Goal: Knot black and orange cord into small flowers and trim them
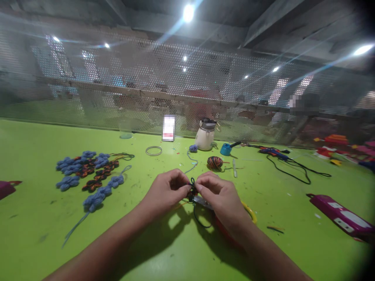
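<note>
My left hand (165, 191) and my right hand (225, 197) meet above the table, thumbs and forefingers pinching a small dark yarn piece (192, 190) between them. A little loop stands up at its top, and a dark strand hangs below in a curve. Scissors (202, 201) with a yellow handle loop show their blades beneath my right fingers; whether that palm holds them or they lie on the table, I cannot tell. Farther back is a ball of black and orange yarn (215, 162). To the left lie several blue crocheted flowers (94, 198) and black-orange ones (93, 185).
On the green table (164, 253) stand a lidded jar (205, 136), a phone (168, 128), a clear cup (125, 129) and a blue tape roll (225, 149). A ring (154, 150) lies behind. Rightward are a corded glue gun (274, 153) and a purple power strip (340, 214). A perforated screen (175, 86) borders the back.
</note>
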The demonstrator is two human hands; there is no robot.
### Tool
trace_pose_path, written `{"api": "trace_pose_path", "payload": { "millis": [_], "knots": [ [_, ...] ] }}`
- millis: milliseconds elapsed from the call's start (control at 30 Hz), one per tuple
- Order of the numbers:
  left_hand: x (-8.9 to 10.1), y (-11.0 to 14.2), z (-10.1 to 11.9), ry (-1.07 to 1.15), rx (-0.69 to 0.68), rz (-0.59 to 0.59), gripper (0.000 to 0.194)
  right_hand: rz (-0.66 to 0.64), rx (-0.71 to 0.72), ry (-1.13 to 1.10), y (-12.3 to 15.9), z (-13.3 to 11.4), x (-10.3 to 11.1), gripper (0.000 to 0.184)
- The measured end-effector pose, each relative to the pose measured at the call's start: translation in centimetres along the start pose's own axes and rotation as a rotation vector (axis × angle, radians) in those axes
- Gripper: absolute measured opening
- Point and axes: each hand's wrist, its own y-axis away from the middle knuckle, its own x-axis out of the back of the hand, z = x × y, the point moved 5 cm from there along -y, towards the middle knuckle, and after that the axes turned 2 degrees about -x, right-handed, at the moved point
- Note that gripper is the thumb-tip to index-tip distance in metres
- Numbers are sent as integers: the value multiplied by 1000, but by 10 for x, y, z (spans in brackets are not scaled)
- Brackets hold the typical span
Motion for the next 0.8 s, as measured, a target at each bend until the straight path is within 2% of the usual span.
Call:
{"api": "trace_pose_path", "payload": {
  "millis": [433,633,800],
  "knots": [
    [0,0,-3,-74,-23,-21,9,-73,-252,-195,0,7,-3,10],
    [8,-2,-2,-95,-31,40,8,-32,-285,-262,-3,11,2,13],
    [6,-1,-2,-68,-45,10,9,-49,-273,-305,-5,12,4,12]
  ]
}}
